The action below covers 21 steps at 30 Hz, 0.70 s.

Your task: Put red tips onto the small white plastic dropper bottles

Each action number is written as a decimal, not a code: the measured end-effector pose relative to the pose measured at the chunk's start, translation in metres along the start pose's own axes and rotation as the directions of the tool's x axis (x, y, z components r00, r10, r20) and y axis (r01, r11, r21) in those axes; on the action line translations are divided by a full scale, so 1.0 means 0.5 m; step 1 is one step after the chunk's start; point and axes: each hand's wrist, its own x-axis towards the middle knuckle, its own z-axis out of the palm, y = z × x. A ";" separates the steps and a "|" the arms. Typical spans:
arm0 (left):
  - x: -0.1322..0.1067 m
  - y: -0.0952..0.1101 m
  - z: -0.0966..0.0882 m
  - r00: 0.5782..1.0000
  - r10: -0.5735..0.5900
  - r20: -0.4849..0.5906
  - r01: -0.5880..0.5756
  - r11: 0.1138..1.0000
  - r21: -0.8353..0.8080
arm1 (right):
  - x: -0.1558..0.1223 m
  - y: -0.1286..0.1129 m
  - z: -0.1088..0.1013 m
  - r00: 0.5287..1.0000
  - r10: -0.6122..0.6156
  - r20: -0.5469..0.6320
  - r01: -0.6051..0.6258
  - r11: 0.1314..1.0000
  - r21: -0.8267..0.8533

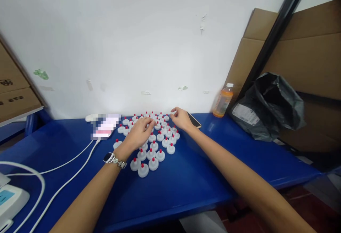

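Several white, round, cone-topped bottle caps with red tips (143,170) stand upright in a loose cluster on the blue table. My left hand (141,131) reaches over the middle of the cluster, fingers bent and gathered near a red tip. Its palm hides some caps, and what the fingertips hold, if anything, does not show. At the cluster's far right edge is my right hand (182,118), its thumb and forefinger curved with a small gap between them, close to a cap (166,118). A watch (108,157) is on my left wrist.
Behind my right hand lies a dark phone (195,120). A charging phone with a blurred screen (105,126) and white cables (77,174) are at left. An orange drink bottle (223,101) and a black plastic bag (266,108) stand at right. A white wall (160,48) rises behind the table (186,187).
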 end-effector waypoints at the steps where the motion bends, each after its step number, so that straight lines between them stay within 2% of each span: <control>1: 0.008 0.003 0.004 1.000 0.007 0.004 -0.007 1.000 0.007 | 0.020 0.015 0.000 0.999 0.034 0.010 -0.034 0.998 -0.046; 4: 0.032 0.013 0.016 0.999 0.032 0.006 -0.032 0.999 0.022 | 0.073 0.046 0.014 0.995 0.073 0.061 -0.064 0.989 -0.137; 8: 0.047 0.013 0.024 0.999 0.027 0.019 -0.028 1.000 0.007 | 0.102 0.054 0.034 0.993 0.080 0.084 -0.069 0.990 -0.124; 12: 0.032 0.008 0.018 0.999 -0.008 -0.040 0.007 0.999 -0.044 | 0.069 0.029 0.014 0.999 0.037 0.001 -0.037 0.999 -0.038; 14: 0.019 0.011 0.011 0.997 -0.030 -0.076 0.024 0.996 -0.082 | 0.034 -0.001 -0.004 0.997 -0.014 -0.076 0.027 0.984 0.179; 15: 0.013 0.014 0.008 0.995 -0.042 -0.092 0.032 0.994 -0.106 | 0.014 -0.020 -0.012 0.998 -0.031 -0.061 0.050 0.940 0.337; 17: 0.002 0.022 0.003 0.992 -0.066 -0.109 0.048 0.985 -0.165 | -0.024 -0.061 -0.020 0.995 -0.090 0.032 0.049 0.777 0.628; 19: -0.007 0.026 0.000 0.991 -0.094 -0.090 0.071 0.969 -0.235 | -0.053 -0.100 -0.020 0.985 -0.137 0.103 0.012 0.655 0.756; 21: -0.014 0.022 -0.003 0.988 -0.134 -0.071 0.106 0.946 -0.305 | -0.070 -0.127 -0.013 0.976 -0.167 0.139 -0.008 0.614 0.789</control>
